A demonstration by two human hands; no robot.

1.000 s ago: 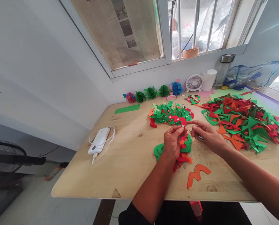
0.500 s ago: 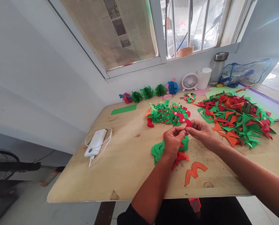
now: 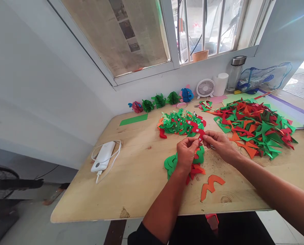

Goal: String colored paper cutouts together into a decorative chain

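Observation:
Between both hands is a curved red paper cutout (image 3: 200,131) with small white squares on it. My left hand (image 3: 186,152) pinches its lower end with thumb and forefinger. My right hand (image 3: 220,144) grips its right edge the same way. Just beyond lies a heap of green and red curved cutouts (image 3: 177,123), some with white squares. Beneath my left hand, partly hidden, is a pile of green cutouts (image 3: 171,164), with red and orange pieces (image 3: 198,169) beside it. An orange wavy cutout (image 3: 211,185) lies nearer the table's front edge.
A big heap of paper scraps (image 3: 259,127) fills the right side. A white power bank (image 3: 104,156) with its cable lies left. Along the wall stand folded paper figures (image 3: 159,100), a small fan (image 3: 205,88), a white cylinder (image 3: 220,84) and a glass bottle (image 3: 235,76).
A white square now shows on the red cutout between my fingertips, where the fingers covered it before. My hands have parted slightly, and the view has shifted a little.

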